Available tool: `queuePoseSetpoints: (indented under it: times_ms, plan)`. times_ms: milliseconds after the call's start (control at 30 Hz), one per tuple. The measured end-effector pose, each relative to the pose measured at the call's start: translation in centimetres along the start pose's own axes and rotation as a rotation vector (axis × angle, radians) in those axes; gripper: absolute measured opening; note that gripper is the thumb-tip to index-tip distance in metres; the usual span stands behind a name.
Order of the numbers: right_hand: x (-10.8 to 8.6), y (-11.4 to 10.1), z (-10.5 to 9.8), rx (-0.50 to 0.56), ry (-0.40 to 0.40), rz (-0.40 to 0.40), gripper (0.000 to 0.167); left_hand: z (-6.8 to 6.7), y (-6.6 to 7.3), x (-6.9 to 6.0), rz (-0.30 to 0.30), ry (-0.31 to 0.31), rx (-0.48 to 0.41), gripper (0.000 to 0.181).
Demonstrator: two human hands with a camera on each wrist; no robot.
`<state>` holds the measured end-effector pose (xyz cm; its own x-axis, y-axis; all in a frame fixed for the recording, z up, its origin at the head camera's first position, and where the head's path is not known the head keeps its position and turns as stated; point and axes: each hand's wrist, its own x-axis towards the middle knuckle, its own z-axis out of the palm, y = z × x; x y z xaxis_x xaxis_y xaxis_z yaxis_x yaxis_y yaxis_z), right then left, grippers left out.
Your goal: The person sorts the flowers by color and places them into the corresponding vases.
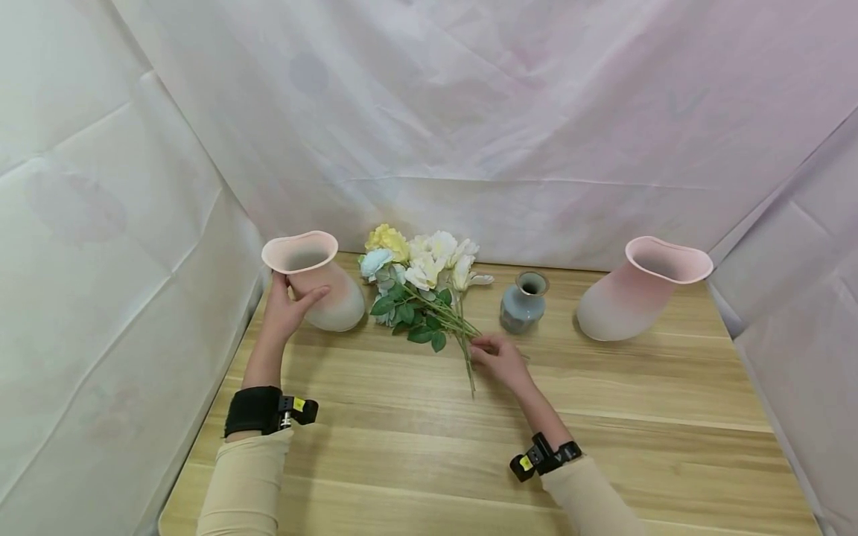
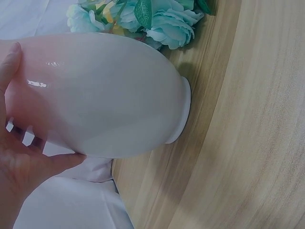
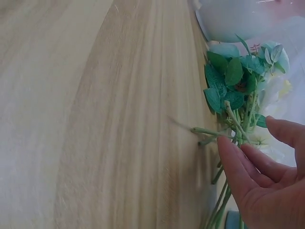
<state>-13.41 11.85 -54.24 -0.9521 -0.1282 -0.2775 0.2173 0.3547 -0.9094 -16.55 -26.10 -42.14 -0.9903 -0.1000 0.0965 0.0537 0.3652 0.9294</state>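
A pink-and-white vase (image 1: 338,298) with a wavy rim stands at the left of the table, and my left hand (image 1: 284,309) grips its neck. In the left wrist view the fingers spread round the vase's pink part, and its foot is at the tabletop. A bunch of artificial flowers (image 1: 429,260) in yellow, pale blue and white lies mid-table, blooms toward the back. My right hand (image 1: 501,362) is at the green stems (image 3: 221,195). Seen from the right wrist, thumb and fingers stay apart, with the fingertips touching or very close to the stems.
Right of the flowers stands a small grey-blue vase (image 1: 521,307). Farther right is a second pink-and-white vase (image 1: 620,301), its mouth leaning right. Behind the wooden table (image 1: 415,447) hangs a pale cloth (image 1: 469,134), with more cloth at both sides.
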Motion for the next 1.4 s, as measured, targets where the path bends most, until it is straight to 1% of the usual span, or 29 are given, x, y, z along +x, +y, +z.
queuePoseSetpoints:
  times_ms: [100, 167, 200, 267, 400, 633, 900, 1400]
  plan:
    - [0.2, 0.2, 0.3, 0.114, -0.046, 0.074, 0.037, 0.0, 0.0, 0.0, 0.002, 0.005, 0.002, 0.089]
    - [0.3, 0.2, 0.4, 0.185, -0.055, 0.124, 0.038, 0.1, -0.1, 0.0, 0.005, 0.007, 0.002, 0.089]
    - [0.5, 0.2, 0.5, 0.218, -0.051, 0.147, 0.038, 0.1, -0.1, 0.0, 0.007, 0.008, 0.001, 0.089]
    - [0.7, 0.3, 0.8, 0.247, -0.038, 0.175, 0.037, 0.1, -0.2, 0.0, 0.01, 0.009, 0.0, 0.089]
    - [1.2, 0.5, 1.2, 0.282, 0.006, 0.204, 0.034, 0.2, -0.1, 0.0, 0.007, 0.012, 0.002, 0.088]
    - [1.5, 0.3, 1.4, 0.294, 0.03, 0.2, 0.031, 0.3, 0.2, -0.2, 0.005, 0.012, 0.003, 0.088]
    - [1.5, 0.2, 1.2, 0.335, 0.022, 0.196, 0.03, 0.4, 0.0, -0.2, -0.015, 0.009, -0.009, 0.09]
    - [0.9, -0.2, 1.3, 0.323, 0.077, 0.135, 0.024, 0.4, -0.3, 0.0, 0.006, 0.011, -0.036, 0.09]
